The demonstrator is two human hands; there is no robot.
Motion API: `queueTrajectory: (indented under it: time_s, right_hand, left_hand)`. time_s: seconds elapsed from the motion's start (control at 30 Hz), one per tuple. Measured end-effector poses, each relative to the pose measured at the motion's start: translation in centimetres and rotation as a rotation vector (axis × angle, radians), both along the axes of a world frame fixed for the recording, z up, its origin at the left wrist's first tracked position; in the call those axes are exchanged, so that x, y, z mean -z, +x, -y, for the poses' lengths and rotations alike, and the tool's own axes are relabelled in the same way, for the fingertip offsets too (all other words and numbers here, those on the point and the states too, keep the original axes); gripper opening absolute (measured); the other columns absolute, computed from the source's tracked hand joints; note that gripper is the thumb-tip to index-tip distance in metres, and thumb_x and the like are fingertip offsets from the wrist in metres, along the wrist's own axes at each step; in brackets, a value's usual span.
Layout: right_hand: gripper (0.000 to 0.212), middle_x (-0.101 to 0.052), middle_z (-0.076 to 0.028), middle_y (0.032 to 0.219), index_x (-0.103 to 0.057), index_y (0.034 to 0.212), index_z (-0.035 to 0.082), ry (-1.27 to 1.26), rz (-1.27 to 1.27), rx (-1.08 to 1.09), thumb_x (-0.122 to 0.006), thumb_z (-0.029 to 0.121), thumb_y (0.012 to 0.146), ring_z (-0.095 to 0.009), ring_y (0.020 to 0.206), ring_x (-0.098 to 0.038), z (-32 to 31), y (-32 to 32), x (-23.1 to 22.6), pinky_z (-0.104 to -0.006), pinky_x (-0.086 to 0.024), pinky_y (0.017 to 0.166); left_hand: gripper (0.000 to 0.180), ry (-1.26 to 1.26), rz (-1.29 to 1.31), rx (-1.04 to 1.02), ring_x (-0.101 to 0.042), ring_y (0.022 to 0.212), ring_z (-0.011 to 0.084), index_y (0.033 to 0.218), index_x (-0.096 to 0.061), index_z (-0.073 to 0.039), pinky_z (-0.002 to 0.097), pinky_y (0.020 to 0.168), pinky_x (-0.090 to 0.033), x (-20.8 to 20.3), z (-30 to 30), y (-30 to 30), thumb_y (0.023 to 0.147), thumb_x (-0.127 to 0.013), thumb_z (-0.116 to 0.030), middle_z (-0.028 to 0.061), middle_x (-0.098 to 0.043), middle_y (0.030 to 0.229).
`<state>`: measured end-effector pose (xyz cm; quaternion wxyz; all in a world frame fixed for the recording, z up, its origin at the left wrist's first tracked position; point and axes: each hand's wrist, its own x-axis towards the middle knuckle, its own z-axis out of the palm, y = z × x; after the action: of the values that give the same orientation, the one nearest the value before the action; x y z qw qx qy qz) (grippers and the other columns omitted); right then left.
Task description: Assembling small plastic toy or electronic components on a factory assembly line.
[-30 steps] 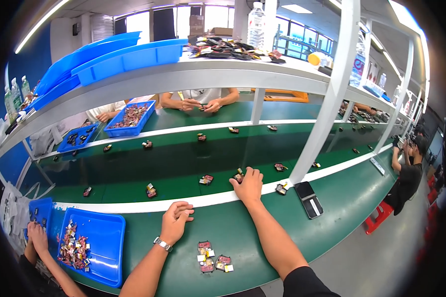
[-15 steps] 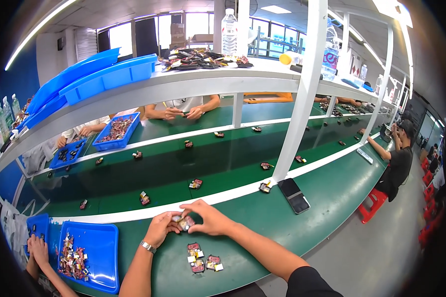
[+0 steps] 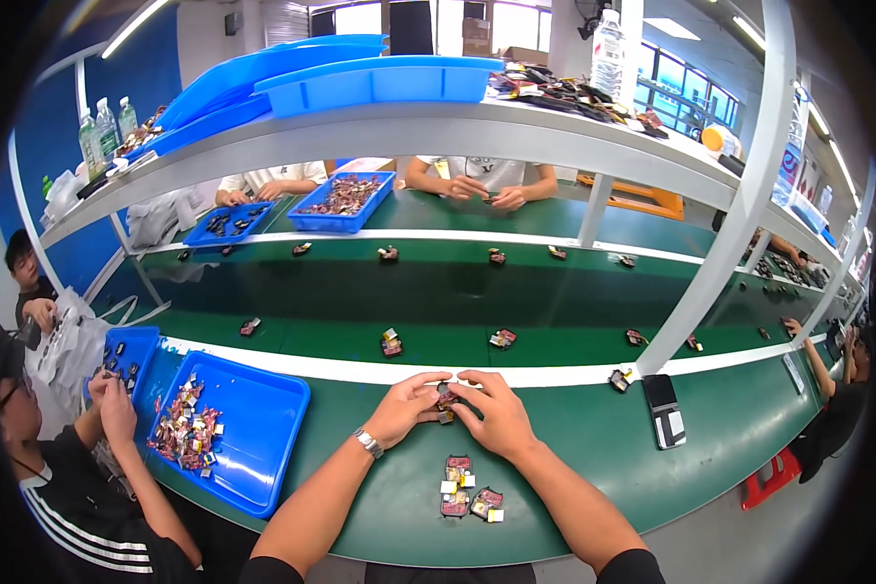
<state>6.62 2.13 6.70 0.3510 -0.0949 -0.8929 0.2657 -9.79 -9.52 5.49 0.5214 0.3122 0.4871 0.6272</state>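
Glossy green bench (image 3: 584, 462): small red-black squarish parts (image 3: 456, 501) bodyward of fingers (image 3: 485, 385); blue rectangular plastic tray (image 3: 263, 428) left; flat black-white rectangular case (image 3: 663, 395) right.

The right grip (image 3: 497, 417) has come off the belt (image 3: 565, 336), meeting the left grip (image 3: 405, 413) around a small module (image 3: 445, 391).

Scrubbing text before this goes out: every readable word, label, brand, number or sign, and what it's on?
Nothing I can quote.
Tall clear bottle: label too small.
Large bottle at right: label partly hidden, unclear.
Pale shirt opposite: dark marks, too blurred.
Held part: none legible.
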Motion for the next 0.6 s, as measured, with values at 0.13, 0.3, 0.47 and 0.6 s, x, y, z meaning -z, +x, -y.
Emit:
queueTrajectory:
  time_s: [0.13,0.3,0.47,0.6]
  right_hand:
    - [0.028,-0.058,-0.007,0.121,-0.066,0.103,0.009,0.147,-0.004,-0.029,-0.073,0.008,0.076,-0.028,0.105,-0.058,-0.4,-0.5,0.1,-0.0379,-0.051,0.087]
    - [0.022,-0.057,-0.008,0.122,-0.067,0.097,0.009,0.158,0.029,-0.104,-0.073,0.009,0.076,-0.030,0.111,-0.055,-1.0,-0.4,0.3,-0.0395,-0.048,0.091]
    - [0.013,-0.057,-0.008,0.123,-0.068,0.091,0.008,0.055,0.013,-0.103,-0.072,0.010,0.079,-0.029,0.111,-0.054,-1.0,-0.4,0.6,-0.0384,-0.049,0.090]
    - [0.009,-0.058,-0.008,0.123,-0.069,0.090,0.008,-0.004,0.010,-0.088,-0.071,0.011,0.082,-0.028,0.111,-0.054,-0.7,-0.7,0.7,-0.0366,-0.050,0.089]
  left_hand:
    - [0.031,-0.007,-0.028,0.006,-0.062,0.107,0.0168,0.131,-0.050,-0.004,0.0313,0.092,-0.054,0.3,0.1,-0.1,0.100,-0.047,-0.008,0.0107,-0.063,0.117]
    - [0.029,-0.020,-0.074,0.021,-0.064,0.103,0.0163,0.127,-0.051,-0.006,0.0294,0.087,-0.055,0.6,-0.1,-0.1,0.099,-0.049,-0.005,0.0099,-0.064,0.115]
    - [0.034,-0.028,-0.104,0.038,-0.061,0.106,0.0141,0.129,-0.050,-0.005,0.0297,0.090,-0.052,0.4,-0.1,-0.1,0.096,-0.051,-0.001,0.0109,-0.063,0.120]
    - [0.038,0.074,-0.159,0.136,-0.060,0.108,0.0142,0.130,-0.049,-0.003,0.0305,0.092,-0.051,0.6,0.2,-0.5,0.093,-0.054,0.002,0.0115,-0.062,0.120]
